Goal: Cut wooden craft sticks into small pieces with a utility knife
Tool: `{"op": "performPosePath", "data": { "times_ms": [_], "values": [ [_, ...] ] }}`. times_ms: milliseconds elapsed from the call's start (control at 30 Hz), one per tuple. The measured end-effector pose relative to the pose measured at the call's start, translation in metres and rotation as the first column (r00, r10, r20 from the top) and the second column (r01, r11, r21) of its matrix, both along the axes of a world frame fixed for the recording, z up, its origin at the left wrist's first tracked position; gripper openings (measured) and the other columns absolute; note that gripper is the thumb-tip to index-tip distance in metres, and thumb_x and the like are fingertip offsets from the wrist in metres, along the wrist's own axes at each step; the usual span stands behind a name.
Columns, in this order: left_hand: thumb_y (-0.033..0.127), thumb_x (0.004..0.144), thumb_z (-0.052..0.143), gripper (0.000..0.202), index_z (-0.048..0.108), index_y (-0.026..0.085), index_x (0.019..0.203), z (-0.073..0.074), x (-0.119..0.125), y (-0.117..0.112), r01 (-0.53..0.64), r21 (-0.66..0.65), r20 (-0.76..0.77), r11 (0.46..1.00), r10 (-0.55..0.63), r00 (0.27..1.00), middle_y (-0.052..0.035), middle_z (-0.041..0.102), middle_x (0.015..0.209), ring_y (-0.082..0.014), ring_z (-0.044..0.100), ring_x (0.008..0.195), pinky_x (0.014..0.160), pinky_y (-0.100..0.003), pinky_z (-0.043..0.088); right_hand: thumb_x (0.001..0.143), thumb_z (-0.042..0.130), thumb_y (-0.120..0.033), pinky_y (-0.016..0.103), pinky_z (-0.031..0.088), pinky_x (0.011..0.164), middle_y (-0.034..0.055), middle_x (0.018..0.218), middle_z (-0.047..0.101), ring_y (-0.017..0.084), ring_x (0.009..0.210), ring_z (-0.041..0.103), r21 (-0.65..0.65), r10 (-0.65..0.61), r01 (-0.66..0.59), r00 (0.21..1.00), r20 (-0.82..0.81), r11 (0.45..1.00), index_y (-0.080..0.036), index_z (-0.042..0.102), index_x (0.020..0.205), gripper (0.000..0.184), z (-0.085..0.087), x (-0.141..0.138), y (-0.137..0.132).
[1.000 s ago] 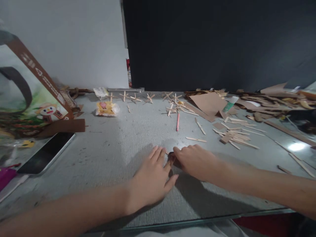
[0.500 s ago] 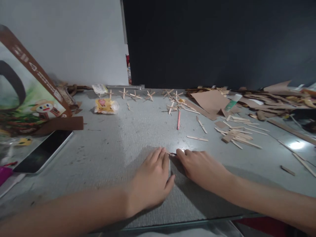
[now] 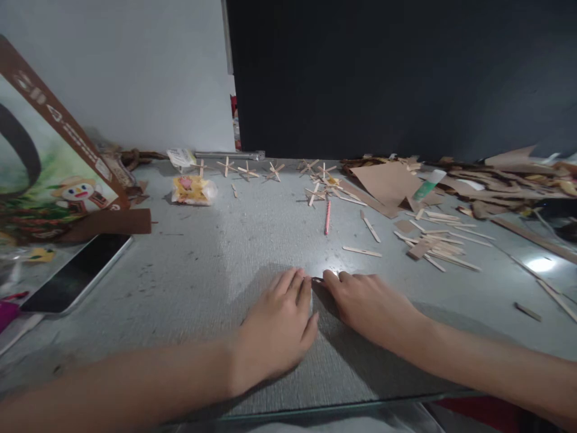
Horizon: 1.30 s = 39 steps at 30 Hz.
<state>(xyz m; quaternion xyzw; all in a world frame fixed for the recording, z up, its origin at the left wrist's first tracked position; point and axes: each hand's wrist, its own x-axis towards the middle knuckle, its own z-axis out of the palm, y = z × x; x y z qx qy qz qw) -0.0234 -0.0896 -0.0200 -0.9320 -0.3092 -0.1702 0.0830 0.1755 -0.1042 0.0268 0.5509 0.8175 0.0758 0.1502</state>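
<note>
My left hand (image 3: 279, 322) lies palm down on the grey tabletop (image 3: 189, 282), fingers stretched forward and thumb apart. Its fingertips touch the near end of a thin dark piece (image 3: 317, 279), too small to name. My right hand (image 3: 360, 297) pinches the other end of that piece between curled fingers. Most of the piece is hidden under the fingers. Ahead of the hands lie a loose craft stick (image 3: 362, 251) and a pink striped stick (image 3: 327, 218). Another craft stick (image 3: 370, 226) rests at a slant to the right.
Several star shapes of crossed sticks (image 3: 247, 171) stand along the back. At right lie a pile of craft sticks (image 3: 444, 252), brown cardboard (image 3: 383, 183) and a glue stick (image 3: 428, 185). A phone (image 3: 79, 273), a printed bag (image 3: 54, 144) and a yellow packet (image 3: 193, 189) are at left.
Both hands stay almost in place, with the gap between their fingertips slightly narrower. The thin piece between them shows less. The whole view has shifted a little.
</note>
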Motion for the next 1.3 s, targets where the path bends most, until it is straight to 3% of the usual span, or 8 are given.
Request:
{"op": "performPosePath", "data": {
  "times_ms": [600, 900, 1300],
  "values": [
    [0.036, 0.106, 0.05, 0.057, 0.062, -0.005, 0.144, 0.0013, 0.0003, 0.0, -0.009, -0.006, 0.001, 1.0, 0.009, 1.0, -0.0248, 0.068, 0.145, -0.038, 0.062, 0.137, 0.115, -0.048, 0.05, 0.099, 0.051, -0.007, 0.032, 0.031, 0.056, 0.0117, 0.096, 0.077, 0.024, 0.084, 0.078, -0.039, 0.002, -0.001, 1.0, 0.016, 0.999, -0.016, 0.062, 0.116, 0.022, 0.0051, -0.0021, 0.0008],
    [0.036, 0.106, 0.05, 0.057, 0.062, -0.005, 0.144, 0.0017, 0.0, -0.0003, -0.009, -0.005, -0.012, 1.0, 0.009, 1.0, -0.0256, 0.067, 0.145, -0.038, 0.062, 0.137, 0.116, -0.049, 0.049, 0.102, 0.052, -0.008, 0.033, 0.031, 0.056, 0.0109, 0.095, 0.077, 0.027, 0.082, 0.079, -0.022, 0.009, -0.009, 1.0, 0.005, 1.0, -0.016, 0.063, 0.115, 0.019, 0.0025, -0.0009, 0.0021],
    [0.035, 0.107, 0.047, 0.057, 0.06, -0.004, 0.147, 0.0044, 0.0011, -0.0005, -0.019, -0.043, -0.043, 0.999, 0.017, 0.999, -0.0249, 0.065, 0.149, -0.0379, 0.059, 0.14, 0.119, -0.049, 0.046, 0.098, 0.055, -0.005, 0.033, 0.035, 0.055, 0.0115, 0.089, 0.077, 0.025, 0.079, 0.078, -0.044, 0.107, -0.105, 0.993, 0.042, 0.993, -0.012, 0.067, 0.115, 0.022, 0.0073, -0.0047, 0.006]
  ]
}}
